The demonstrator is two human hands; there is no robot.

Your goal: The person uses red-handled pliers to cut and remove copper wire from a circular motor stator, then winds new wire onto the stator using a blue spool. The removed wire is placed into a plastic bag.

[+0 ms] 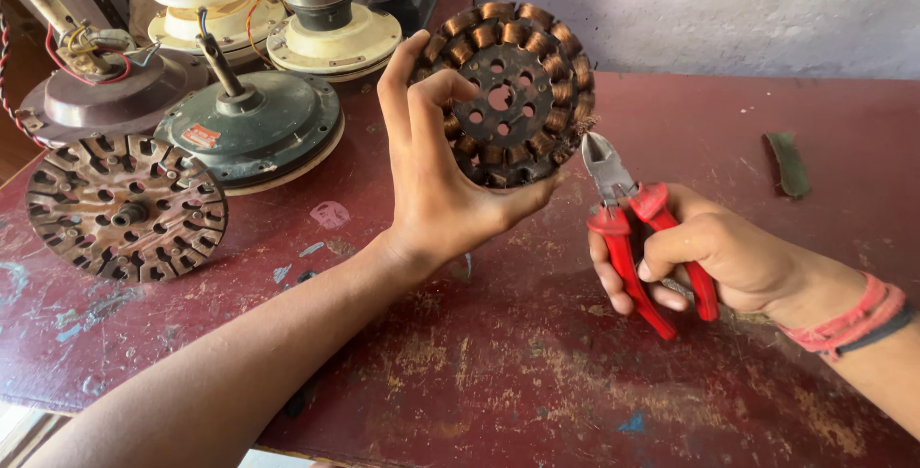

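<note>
Left hand: the left hand [436,176] is holding a round wound motor core [508,92] up off the table, fingers curled around its left edge and the thumb pressing under its lower rim.
Motor core: it is standing on edge in the air, its flat face turned toward the camera, with copper-coloured coils ringing it and a cluster of holes in the middle.
Right hand: the right hand [714,257] is gripping a pair of red-handled cutters [637,233], fingers wrapping around both handles and squeezing them near together.
Cutters: the metal jaws are pointing up and left, their tips sitting just beside the lower right edge of the motor core; I cannot tell whether they are touching it.
Wrist: a red band and a dark band [848,319] are circling the right wrist.
Table: the worn dark red table [537,372] is showing scratches and flecks of paint under both arms.
Left side: a bare slotted metal disc [125,207] is lying flat near the table's left edge, well apart from the hands.
Behind it: a green fan motor housing [251,128] and a brown one [105,99] are sitting side by side, with cream-coloured housings [331,42] crowding behind them.
Far right: a small dark strip [788,161] is lying alone on the table.
</note>
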